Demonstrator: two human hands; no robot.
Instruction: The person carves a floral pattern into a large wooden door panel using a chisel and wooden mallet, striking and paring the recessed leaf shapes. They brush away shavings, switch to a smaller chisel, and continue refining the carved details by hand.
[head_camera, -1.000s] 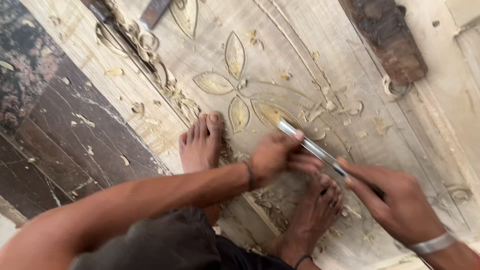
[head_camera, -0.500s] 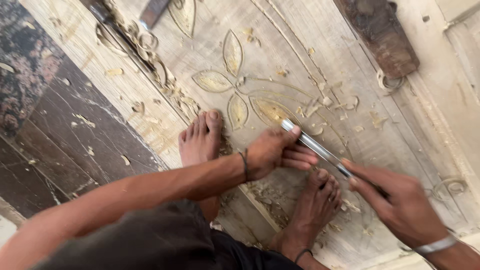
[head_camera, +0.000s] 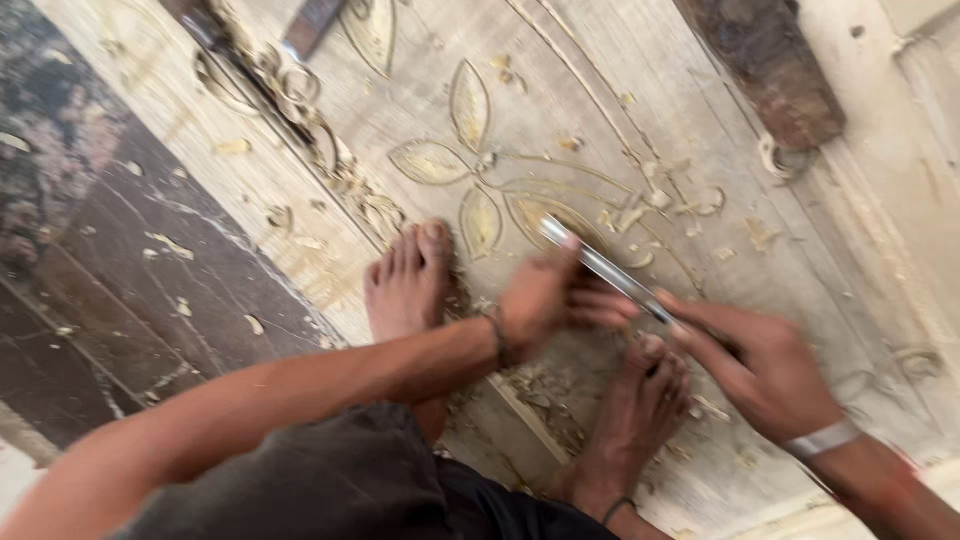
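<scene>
Barely shifted since half a second ago: both hands sit a touch lower in frame, chisel tip on the same leaf.

Head view: left hand (head_camera: 535, 300) fingers curled round the metal chisel (head_camera: 600, 268) near its tip; right hand (head_camera: 765, 365) wrapped on the handle end. Carved wood panel (head_camera: 600, 90) lies under bare feet, open above the leaves. Panel edge meets dark floor (head_camera: 120, 270) at left.

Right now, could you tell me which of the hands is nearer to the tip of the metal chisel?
Left. The left hand grips the metal chisel close to its tip on the carved wooden panel; the right hand holds its far end.
</scene>
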